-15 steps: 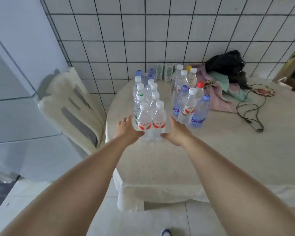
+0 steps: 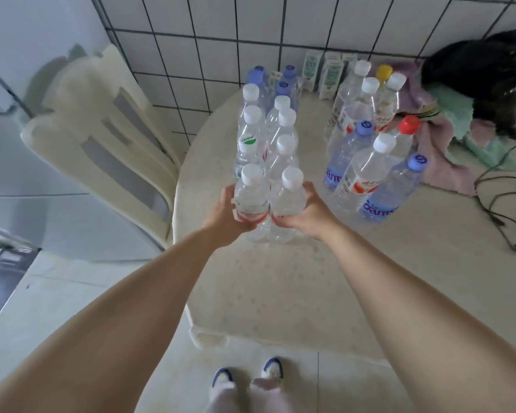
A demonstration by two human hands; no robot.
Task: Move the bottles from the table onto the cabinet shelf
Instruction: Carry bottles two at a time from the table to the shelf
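head cam | looks steeply down, forward over table [image 2: 280, 293] (close) | single view, nothing shared

A round, pale speckled stone-look counter [image 2: 280, 293] carries two clusters of clear plastic water bottles: a left double row [image 2: 268, 138] with white and blue caps, and a right group [image 2: 370, 150] with white, blue, red and yellow caps. Behind them stand small green-and-white cartons [image 2: 325, 70]; rumpled pink and green cloths [image 2: 447, 135], a black bag [image 2: 483, 70] and a dark cable [image 2: 507, 210] lie to the right.

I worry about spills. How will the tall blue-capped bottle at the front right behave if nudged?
The tall blue-capped bottle is slim and high, so it probably tips easily. It looks full of clear liquid, likely heavy. Neighbouring bottles stand close, so a fall might knock them.
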